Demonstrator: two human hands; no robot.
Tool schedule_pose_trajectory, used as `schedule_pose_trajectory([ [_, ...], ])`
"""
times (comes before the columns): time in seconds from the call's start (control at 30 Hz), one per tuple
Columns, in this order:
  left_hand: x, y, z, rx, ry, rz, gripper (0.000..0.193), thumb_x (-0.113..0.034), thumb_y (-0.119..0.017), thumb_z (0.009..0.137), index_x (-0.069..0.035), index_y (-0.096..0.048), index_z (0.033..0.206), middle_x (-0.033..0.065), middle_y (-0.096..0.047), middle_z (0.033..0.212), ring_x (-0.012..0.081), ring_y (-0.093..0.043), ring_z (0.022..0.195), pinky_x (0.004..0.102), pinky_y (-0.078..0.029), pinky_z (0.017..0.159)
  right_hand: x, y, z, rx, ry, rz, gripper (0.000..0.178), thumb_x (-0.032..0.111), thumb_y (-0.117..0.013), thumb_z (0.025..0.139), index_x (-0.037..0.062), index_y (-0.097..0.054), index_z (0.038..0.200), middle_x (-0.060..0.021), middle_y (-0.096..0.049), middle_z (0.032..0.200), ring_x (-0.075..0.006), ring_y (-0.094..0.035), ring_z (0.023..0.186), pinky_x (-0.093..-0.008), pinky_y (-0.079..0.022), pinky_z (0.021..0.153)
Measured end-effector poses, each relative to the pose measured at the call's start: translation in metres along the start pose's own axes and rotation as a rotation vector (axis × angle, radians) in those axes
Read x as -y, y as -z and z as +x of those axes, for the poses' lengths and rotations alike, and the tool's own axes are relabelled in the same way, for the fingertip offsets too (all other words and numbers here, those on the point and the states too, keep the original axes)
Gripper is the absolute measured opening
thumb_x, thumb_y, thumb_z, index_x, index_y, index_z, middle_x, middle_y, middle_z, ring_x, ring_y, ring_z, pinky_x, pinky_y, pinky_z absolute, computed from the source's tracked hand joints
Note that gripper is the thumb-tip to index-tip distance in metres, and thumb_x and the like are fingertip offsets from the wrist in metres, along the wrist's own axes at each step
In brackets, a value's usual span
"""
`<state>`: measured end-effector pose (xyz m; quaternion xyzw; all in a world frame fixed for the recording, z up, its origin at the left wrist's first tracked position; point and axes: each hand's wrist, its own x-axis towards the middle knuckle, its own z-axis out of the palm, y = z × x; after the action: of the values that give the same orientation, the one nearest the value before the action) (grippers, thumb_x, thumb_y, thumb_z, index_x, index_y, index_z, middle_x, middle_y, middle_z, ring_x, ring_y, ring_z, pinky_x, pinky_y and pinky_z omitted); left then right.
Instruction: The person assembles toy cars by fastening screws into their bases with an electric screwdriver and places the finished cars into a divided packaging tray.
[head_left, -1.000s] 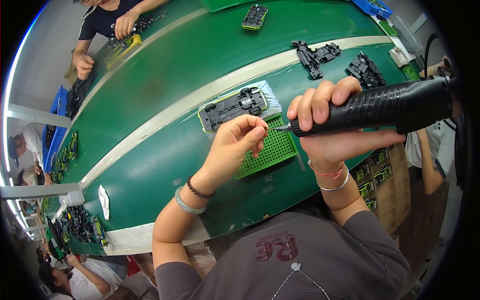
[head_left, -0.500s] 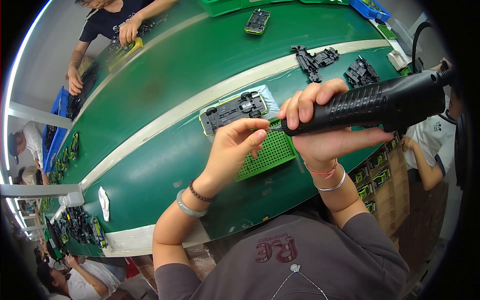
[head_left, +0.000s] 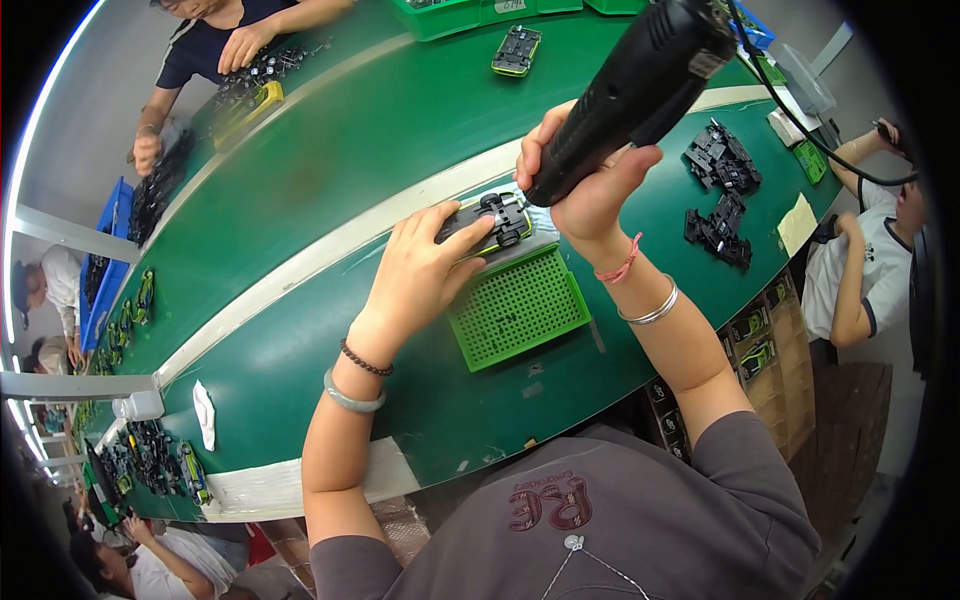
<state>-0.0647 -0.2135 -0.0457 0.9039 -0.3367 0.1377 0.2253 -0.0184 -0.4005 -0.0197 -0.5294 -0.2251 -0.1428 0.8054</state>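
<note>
On a green tabletop (head_left: 290, 330) striped with pale tape (head_left: 480, 172), the left hand (head_left: 415, 265) lays loosely spread fingers on an upturned black-and-lime toy car (head_left: 508, 215) beyond a perforated green plastic basket (head_left: 520, 308); the right hand (head_left: 597, 195) curls its fingers around a black cylindrical power tool (head_left: 625, 105). A dark-shirted co-worker (head_left: 205, 45) sits opposite.

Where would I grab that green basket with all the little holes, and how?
Probably by pinching the rim of the green perforated basket at its near edge, coming from the camera wearer's side. It looks shallow and sits flat, with nothing covering that edge, while its far edge is close to the upside-down toy car under the left hand.
</note>
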Motion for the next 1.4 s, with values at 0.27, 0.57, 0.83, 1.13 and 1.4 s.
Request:
schedule_pose_trajectory([
  [0.27,0.001,-0.002,0.0,0.019,-0.004,-0.034,0.043,-0.014,-0.068,0.074,-0.015,-0.057,0.116,0.017,-0.05,0.116,0.034,-0.048,0.106,0.0413,-0.04,0.09,-0.019,0.0,0.003,0.033,-0.031,-0.055,0.085,0.084,-0.029,0.068,0.0015,-0.049,0.075,-0.0063,-0.049,0.053,-0.0131,-0.05,0.046,-0.0231,-0.039,0.042],
  [0.57,0.004,0.0,0.0,0.033,-0.001,-0.07,0.042,-0.013,-0.068,0.074,-0.013,-0.058,0.115,0.0169,-0.049,0.115,0.0337,-0.048,0.105,0.0415,-0.04,0.09,-0.023,-0.011,0.007,0.014,-0.054,-0.083,0.079,0.074,-0.031,0.079,-0.001,-0.051,0.063,-0.0047,-0.049,0.048,-0.01,-0.048,0.04,-0.0217,-0.038,0.037],
  [0.83,0.004,-0.006,-0.001,-0.008,-0.012,-0.087,0.041,-0.012,-0.068,0.073,-0.015,-0.059,0.113,0.0172,-0.051,0.112,0.0331,-0.049,0.103,0.0412,-0.04,0.088,-0.025,-0.007,0.004,0.007,-0.049,-0.088,0.079,0.074,-0.031,0.079,-0.0006,-0.052,0.067,-0.0051,-0.05,0.051,-0.0107,-0.049,0.041,-0.0219,-0.04,0.038],
  [1.13,-0.029,0.013,-0.001,0.033,-0.109,0.004,0.022,-0.009,-0.066,0.071,-0.007,-0.061,0.092,0.0122,-0.053,0.098,0.0297,-0.051,0.094,0.0386,-0.041,0.082,0.024,0.001,-0.024,-0.009,0.054,0.168,0.102,0.096,-0.013,0.051,0.0044,-0.047,0.081,-0.0087,-0.05,0.058,-0.0185,-0.049,0.049,-0.0299,-0.042,0.048],
  [1.4,-0.047,-0.013,-0.014,0.233,-0.178,-0.012,0.011,-0.008,-0.059,0.071,-0.005,-0.051,0.064,0.0079,-0.049,0.073,0.024,-0.048,0.072,0.0347,-0.042,0.066,0.016,0.008,-0.037,-0.096,-0.042,0.204,0.099,0.096,-0.015,0.051,0.0064,-0.047,0.082,-0.0076,-0.05,0.059,-0.0176,-0.049,0.051,-0.0308,-0.041,0.05],
])
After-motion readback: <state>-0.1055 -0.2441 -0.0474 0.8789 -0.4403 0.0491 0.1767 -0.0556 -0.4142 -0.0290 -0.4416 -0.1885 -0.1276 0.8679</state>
